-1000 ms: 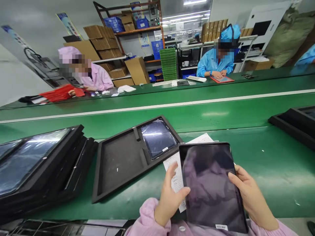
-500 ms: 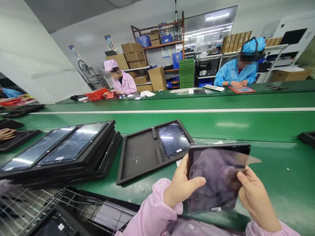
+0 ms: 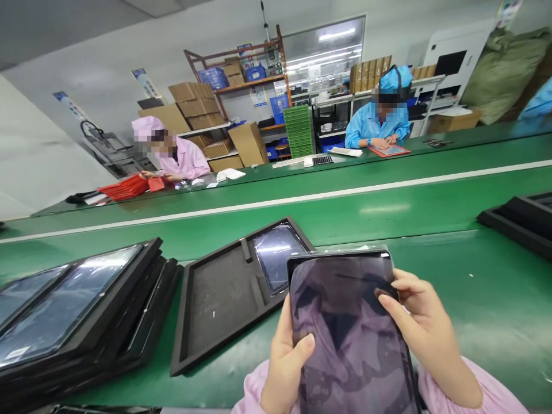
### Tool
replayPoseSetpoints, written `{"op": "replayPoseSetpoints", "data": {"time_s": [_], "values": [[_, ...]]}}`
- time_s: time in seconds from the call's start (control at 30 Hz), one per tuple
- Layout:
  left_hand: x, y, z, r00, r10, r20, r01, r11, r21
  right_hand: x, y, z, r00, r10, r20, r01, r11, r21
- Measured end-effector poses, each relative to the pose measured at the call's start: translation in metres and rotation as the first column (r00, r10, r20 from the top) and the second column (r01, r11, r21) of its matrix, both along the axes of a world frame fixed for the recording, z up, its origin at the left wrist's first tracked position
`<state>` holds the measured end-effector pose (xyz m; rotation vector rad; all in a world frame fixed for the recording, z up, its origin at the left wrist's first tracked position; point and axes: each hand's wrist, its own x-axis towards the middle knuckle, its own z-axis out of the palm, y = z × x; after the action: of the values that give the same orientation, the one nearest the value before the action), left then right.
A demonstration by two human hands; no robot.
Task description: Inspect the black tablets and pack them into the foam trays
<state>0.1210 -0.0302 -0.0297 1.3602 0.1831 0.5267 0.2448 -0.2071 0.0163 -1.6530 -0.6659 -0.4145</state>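
Note:
A dark tablet (image 3: 349, 339) with a glossy, reflective screen is held upright and tilted in front of me. Clear film lies over its face, with uneven patches showing beneath. My left hand (image 3: 287, 356) grips the left edge, thumb on the front. At the upper right edge, my right hand (image 3: 422, 322) has its thumb on the screen and its fingers behind the edge. Behind the tablet, a black foam tray (image 3: 224, 287) lies on the green bench; another tablet (image 3: 276, 253) sits in its right compartment, and the left compartment holds only a small white scrap.
Stacked black trays (image 3: 129, 299) with screens stand at left. More black trays (image 3: 521, 221) lie at far right. Across the green bench (image 3: 487, 322), one person in pink (image 3: 185, 158) and another in blue (image 3: 360, 123) work. Shelves and cartons are behind them.
My right hand has gone from pulling a lifted corner of film to gripping the tablet's edge; the film now lies against the screen. The view has turned right, and the tablet sits lower.

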Motion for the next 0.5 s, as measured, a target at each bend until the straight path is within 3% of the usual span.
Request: {"op": "replayPoseSetpoints", "data": {"time_s": [0.07, 0.13, 0.23, 0.3, 0.4, 0.5], "values": [[-0.002, -0.002, 0.004, 0.999, 0.028, -0.024, -0.029, 0.996, -0.083, 0.002, 0.002, 0.003, 1.000, -0.002, -0.024, 0.004, 0.998, 0.066], [-0.004, -0.006, 0.008, 0.996, 0.056, -0.067, -0.068, 0.981, -0.183, 0.006, 0.003, 0.010, 1.000, -0.014, 0.025, 0.013, 0.999, 0.033], [-0.005, -0.014, 0.016, 0.985, 0.106, -0.137, -0.144, 0.940, -0.310, 0.010, 0.000, 0.024, 0.963, -0.063, 0.261, 0.100, 0.987, -0.128], [-0.004, -0.017, 0.020, 0.974, 0.136, -0.181, -0.192, 0.919, -0.346, 0.006, -0.005, 0.029, 0.884, -0.092, 0.459, 0.196, 0.963, -0.186], [-0.001, -0.015, 0.021, 0.964, 0.168, -0.207, -0.225, 0.929, -0.295, -0.012, -0.019, 0.027, 0.748, 0.047, 0.662, 0.171, 0.950, -0.260], [0.004, -0.008, 0.019, 0.967, 0.156, -0.202, -0.206, 0.944, -0.256, -0.031, -0.030, 0.022, 0.688, 0.240, 0.685, 0.117, 0.895, -0.431]]}}
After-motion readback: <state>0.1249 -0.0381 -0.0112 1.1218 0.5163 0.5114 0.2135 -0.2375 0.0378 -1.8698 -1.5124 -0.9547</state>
